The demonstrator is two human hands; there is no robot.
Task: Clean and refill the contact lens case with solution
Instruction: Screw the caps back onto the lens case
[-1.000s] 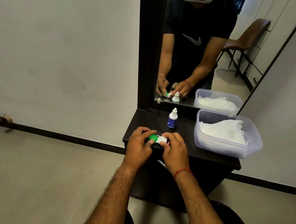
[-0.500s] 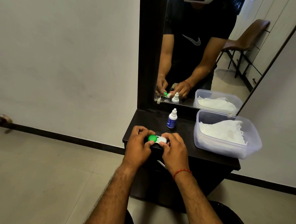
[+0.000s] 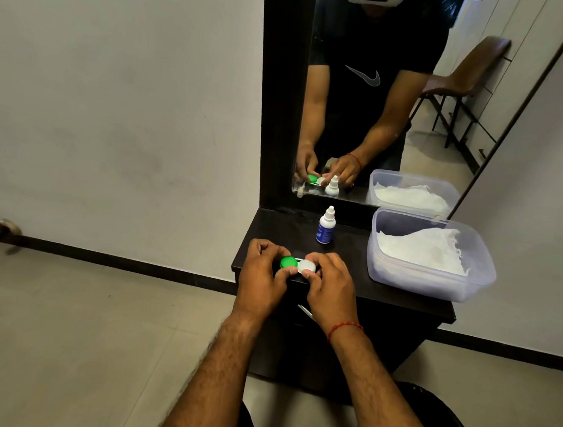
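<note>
A contact lens case [image 3: 298, 265] with one green cap and one white cap lies at the front edge of a dark dresser top [image 3: 345, 254]. My left hand [image 3: 262, 277] grips the green-capped end with thumb and curled fingers. My right hand [image 3: 329, 287] pinches the white-capped end. A small white solution bottle [image 3: 326, 226] with a blue label stands upright behind the case, capped and apart from both hands.
A clear plastic tub [image 3: 438, 280] holding white tissues sits on the right of the dresser top. A dark-framed mirror [image 3: 388, 86] rises behind and reflects the scene. A grey wall is on the left, with tiled floor below.
Both hands stay on the lens case. The fingers have shifted slightly on the caps and the case sits almost where it was.
</note>
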